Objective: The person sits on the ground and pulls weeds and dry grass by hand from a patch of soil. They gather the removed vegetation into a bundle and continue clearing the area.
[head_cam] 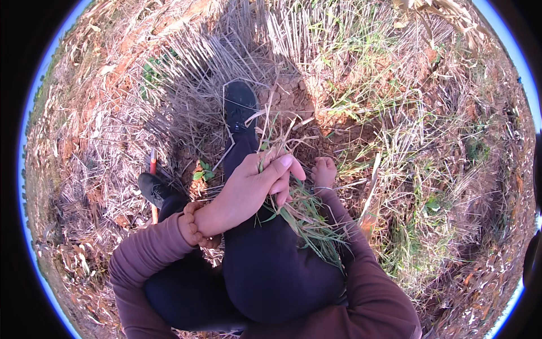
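My left hand (250, 186), with a brown scrunchie at the wrist, is closed around a bunch of grass (311, 226). Green blades hang down to the right over my dark trouser leg, and dry stems and roots stick out above the fingers. Lower and to the right, my right hand (324, 171) is near the soil beside growing grass (355, 161). Its fingers are curled; whether they hold some stems cannot be made out.
Dry cut straw stubble (186, 80) surrounds my dark shoe (240, 104). A red-handled tool (153, 163) lies by my other shoe (153, 188). A small leafy plant (204, 171) grows between my feet. Dry corn leaves (449, 12) lie at the top right.
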A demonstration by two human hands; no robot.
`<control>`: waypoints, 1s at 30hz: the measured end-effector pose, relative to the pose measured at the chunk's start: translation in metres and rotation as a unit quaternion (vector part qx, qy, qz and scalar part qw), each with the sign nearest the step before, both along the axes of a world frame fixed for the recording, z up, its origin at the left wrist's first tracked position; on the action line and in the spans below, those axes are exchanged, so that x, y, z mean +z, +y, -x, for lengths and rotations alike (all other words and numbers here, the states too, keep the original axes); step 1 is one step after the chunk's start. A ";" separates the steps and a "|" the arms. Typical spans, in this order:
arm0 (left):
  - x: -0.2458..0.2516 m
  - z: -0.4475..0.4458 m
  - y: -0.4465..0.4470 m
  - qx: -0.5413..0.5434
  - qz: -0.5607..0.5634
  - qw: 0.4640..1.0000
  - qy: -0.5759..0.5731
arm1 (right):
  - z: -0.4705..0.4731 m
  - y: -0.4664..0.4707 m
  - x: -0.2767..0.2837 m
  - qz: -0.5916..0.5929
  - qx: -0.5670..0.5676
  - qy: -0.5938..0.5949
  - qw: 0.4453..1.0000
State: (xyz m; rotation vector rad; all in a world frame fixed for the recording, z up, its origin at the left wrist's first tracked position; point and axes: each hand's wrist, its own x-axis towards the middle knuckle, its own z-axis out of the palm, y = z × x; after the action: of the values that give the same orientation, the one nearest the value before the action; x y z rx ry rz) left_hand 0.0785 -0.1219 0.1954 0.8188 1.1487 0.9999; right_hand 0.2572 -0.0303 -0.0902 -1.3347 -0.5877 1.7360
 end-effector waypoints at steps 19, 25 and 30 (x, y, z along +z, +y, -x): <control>-0.004 -0.002 -0.009 0.028 -0.010 0.999 -0.023 | -0.004 0.015 -0.005 0.186 -0.026 0.324 0.927; -0.005 0.003 -0.006 0.015 0.001 0.999 -0.044 | -0.002 0.008 0.023 0.179 0.019 0.277 0.944; -0.004 0.000 0.001 0.011 0.024 0.999 -0.038 | 0.005 -0.076 0.099 -0.121 0.214 0.141 0.959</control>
State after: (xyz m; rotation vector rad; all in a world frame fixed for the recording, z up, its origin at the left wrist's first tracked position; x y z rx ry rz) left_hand 0.0786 -0.1209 0.1916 0.7249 1.1139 1.0088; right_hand 0.2517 -0.1068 0.0091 -0.8071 -0.9394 2.0730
